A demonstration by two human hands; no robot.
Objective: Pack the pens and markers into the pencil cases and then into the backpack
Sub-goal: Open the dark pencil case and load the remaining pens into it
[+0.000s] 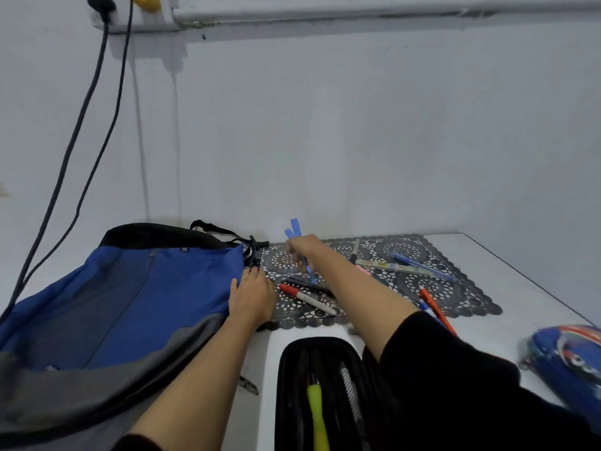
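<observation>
My right hand (304,247) grips two blue pens (296,230) above the black lace mat (455,297), their caps pointing up. My left hand (252,296) rests flat, fingers straight, on the edge of the blue and grey backpack (130,297) lying at the left. A red-capped marker (307,299) and a dark pen (302,283) lie on the mat between my hands. More pens lie further right: a blue pen (422,266), a patterned pen (393,267) and an orange pen (435,309). An open black pencil case (325,395) sits near me with a yellow-green pen (317,415) inside.
A blue printed pencil case (569,356) lies at the right edge of the white table (520,288). A wall stands close behind the mat. Two dark cables (78,131) hang down the wall toward the backpack.
</observation>
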